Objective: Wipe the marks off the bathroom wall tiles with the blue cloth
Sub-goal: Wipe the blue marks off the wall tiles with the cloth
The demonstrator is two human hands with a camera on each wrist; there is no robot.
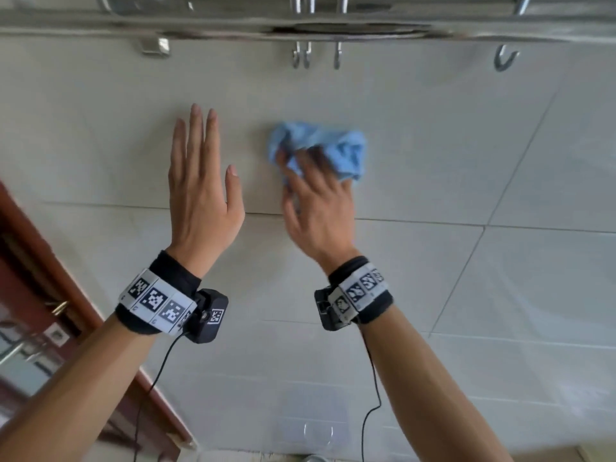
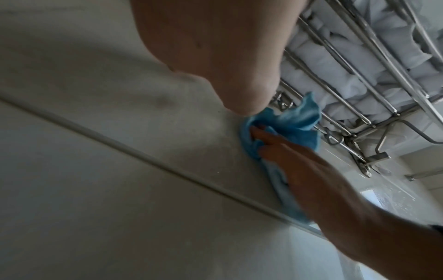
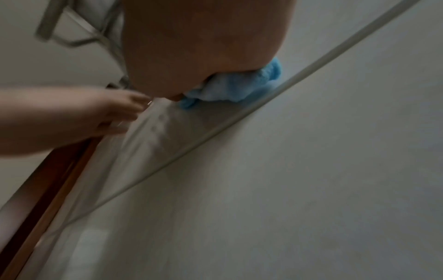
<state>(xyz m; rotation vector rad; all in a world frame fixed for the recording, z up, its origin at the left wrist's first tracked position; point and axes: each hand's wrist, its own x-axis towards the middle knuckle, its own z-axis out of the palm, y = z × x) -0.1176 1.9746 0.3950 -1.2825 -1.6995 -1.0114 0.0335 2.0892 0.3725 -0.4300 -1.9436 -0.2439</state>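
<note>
I am pressing the blue cloth [image 1: 320, 146] against the wall tiles [image 1: 433, 181] with my right hand [image 1: 313, 208], a little above the centre of the head view. The cloth is bunched into a crumpled wad, and my fingers [image 1: 301, 165] are digging into its folds and gripping it, with most of the fabric showing above and to the right of my knuckles. In the left wrist view the cloth [image 2: 292, 125] is lying flat to the tile under the right hand [image 2: 318, 180], just above a pale grout line [image 2: 148, 161] that is running diagonally across the frame. In the right wrist view the cloth [image 3: 239, 87] is peeking out below my palm, close beside the same kind of grout line.

My left hand [image 1: 200, 191] is holding nothing; it is spread with straight fingers at centre left of the head view, beside the cloth and apart from it. Whether its palm is touching the tile I cannot tell.

Along the top edge a metal rack [image 1: 300, 25] with hooks [image 1: 505, 60] is hanging over the tiles, and the left wrist view is showing folded white towels [image 2: 340, 62] stacked on it. A brown door frame [image 1: 66, 281] is slanting through the lower left.
</note>
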